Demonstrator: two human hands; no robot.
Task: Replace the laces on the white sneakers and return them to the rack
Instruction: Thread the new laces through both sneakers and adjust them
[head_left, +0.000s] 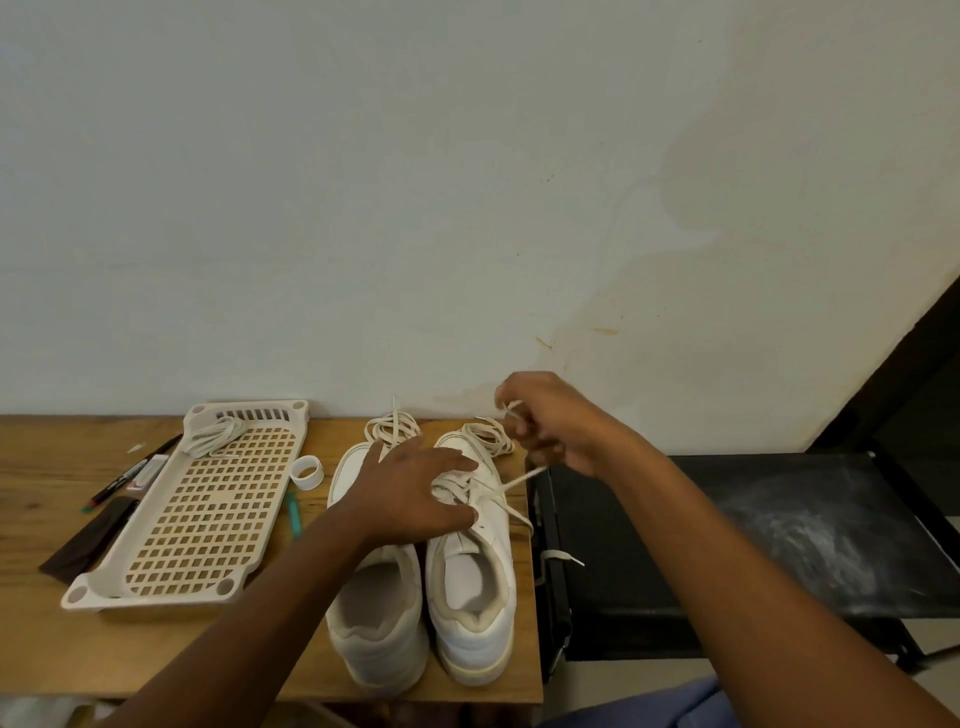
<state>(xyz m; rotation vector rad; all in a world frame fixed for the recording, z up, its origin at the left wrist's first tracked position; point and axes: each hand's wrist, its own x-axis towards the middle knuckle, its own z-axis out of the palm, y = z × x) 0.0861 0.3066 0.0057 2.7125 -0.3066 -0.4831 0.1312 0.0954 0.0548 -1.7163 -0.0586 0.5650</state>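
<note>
The left hand (415, 488) rests spread on the right sneaker (475, 566) while the right hand (550, 421) pinches its lace (522, 478) above.

R hand (550, 421) pinches lace (519, 480) — L hand (415, 493) on sneaker (472, 561).

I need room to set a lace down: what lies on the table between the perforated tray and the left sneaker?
In the head view, a white tape roll and a green pen lie between the tray and left sneaker.

The left hand (415, 493) covers the left sneaker (374, 613) at its tongue and eyelets; the pen (130, 475) markings are too small to read; both forearms run off the bottom edge
</note>
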